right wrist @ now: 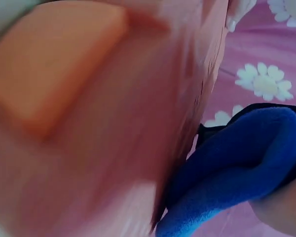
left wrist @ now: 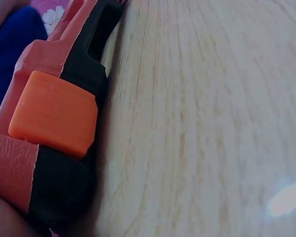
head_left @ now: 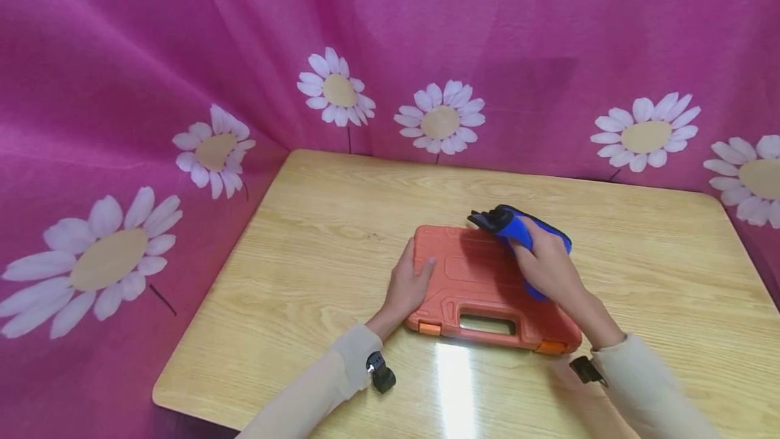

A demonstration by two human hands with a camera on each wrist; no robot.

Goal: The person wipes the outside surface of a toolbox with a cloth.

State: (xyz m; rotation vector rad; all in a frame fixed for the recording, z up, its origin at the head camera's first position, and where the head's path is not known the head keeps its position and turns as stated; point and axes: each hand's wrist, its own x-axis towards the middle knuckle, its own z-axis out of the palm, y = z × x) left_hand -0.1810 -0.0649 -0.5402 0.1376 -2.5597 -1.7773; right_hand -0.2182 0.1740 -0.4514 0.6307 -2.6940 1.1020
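Observation:
A red plastic carrying case [head_left: 469, 283] with orange latches and a handle cut-out lies on the table. My left hand [head_left: 407, 284] holds its left edge, thumb on the lid and fingers along the side. My right hand [head_left: 548, 266] grips a folded blue cloth [head_left: 516, 230] with black edging against the case's upper right part. In the left wrist view, an orange latch [left wrist: 54, 113] and the case's black lower half show close up. The right wrist view shows the blue cloth [right wrist: 237, 168] bunched against the case's lid, with part of my right hand beside it.
The case rests on a light wood-grain table [head_left: 292, 276] with rounded corners. A pink curtain [head_left: 524, 19] with white daisies hangs behind the table and along its left side. Dark straps with small devices are on both wrists, over light sleeves. A bright reflection shines near the front.

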